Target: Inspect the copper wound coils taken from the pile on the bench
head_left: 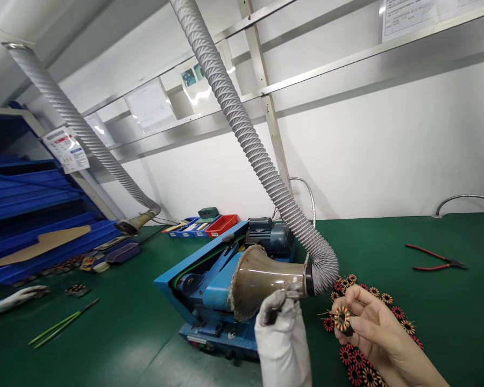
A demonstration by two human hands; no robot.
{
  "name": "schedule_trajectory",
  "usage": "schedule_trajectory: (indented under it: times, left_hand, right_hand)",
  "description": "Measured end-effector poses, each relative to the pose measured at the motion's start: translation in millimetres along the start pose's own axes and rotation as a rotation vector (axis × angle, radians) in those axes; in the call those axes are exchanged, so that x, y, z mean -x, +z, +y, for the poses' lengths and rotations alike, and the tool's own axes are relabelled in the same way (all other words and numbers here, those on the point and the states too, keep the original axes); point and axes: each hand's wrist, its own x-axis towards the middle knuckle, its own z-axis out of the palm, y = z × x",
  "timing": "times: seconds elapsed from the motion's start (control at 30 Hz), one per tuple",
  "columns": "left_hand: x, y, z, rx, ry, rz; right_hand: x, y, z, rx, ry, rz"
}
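We are holding a coil [342,318] in our bare right hand [377,333], fingers clamped on its rim, near and right of centre over the green bench [387,242]. The coil is a small ring wound in copper and dark wire, with thin leads sticking out to its left.

Our left hand [282,333], in a white glove, is rising just left of the coil, its fingertips pinched together at the top; whether they are gripping a lead or anything else we cannot tell. The two hands are sitting close but not touching.

More coils [363,365] are lying in a loose cluster on the bench under and behind the right hand, red ones and copper ones mixed.

Just beyond the glove, a brown hood [262,277] is opening toward the near left, joined to a grey ribbed hose [242,123] climbing up and out of the top. A blue machine [210,285] with a motor is sitting behind the hood.

Far right, red-handled pliers [435,258] are lying on the bench. Far left, another person's gloved hand [18,298] is resting near green rods [62,322], with blue shelves [32,204] behind.
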Motion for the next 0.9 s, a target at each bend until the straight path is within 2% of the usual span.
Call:
schedule_trajectory:
  times: [0.07,0.13,0.23,0.27,0.33,0.37,0.47,0.57,0.63,0.7,0.83,0.9]
  left_hand:
    - [-2,-4.9,4,0.021,-0.071,-0.075]
    - [0,-3.2,11,0.008,-0.171,-0.207]
    - [11,7.4,23,-0.101,-0.318,-0.502]
    - [14,11.3,27,-0.19,-0.355,-0.651]
    - [18,17.2,33,-0.317,-0.304,-0.764]
    - [19,19.0,34,-0.354,-0.276,-0.778]
    - [18,20.6,36,-0.382,-0.231,-0.76]
    - [17,18.4,40,-0.388,-0.2,-0.682]
    - [18,15.6,46,-0.387,-0.176,-0.573]
    - [18,11.7,55,-0.368,-0.134,-0.444]
    - [15,-2.4,74,-0.359,0.083,-0.159]
    - [14,-17.2,82,-0.409,0.181,-0.047]
  right_hand:
    - [0,0,-1,-0.036,0.015,-0.012]
    - [0,0,-2,-0.063,0.033,-0.027]
    - [1,0,-2,-0.1,0.054,-0.039]
    - [2,0,-2,-0.108,0.057,-0.034]
    - [3,1,-2,-0.105,0.072,-0.006]
    - [4,1,-2,-0.095,0.081,0.01]
    - [4,3,-2,-0.048,0.082,0.018]
    - [1,2,-4,0.101,-0.039,0.045]
    - [0,-3,-8,0.206,-0.155,0.082]
    - [1,-9,-15,0.169,-0.261,0.121]
    - [11,-27,-31,-0.086,-0.412,0.269]
    - [17,-38,-38,-0.007,-0.456,0.315]
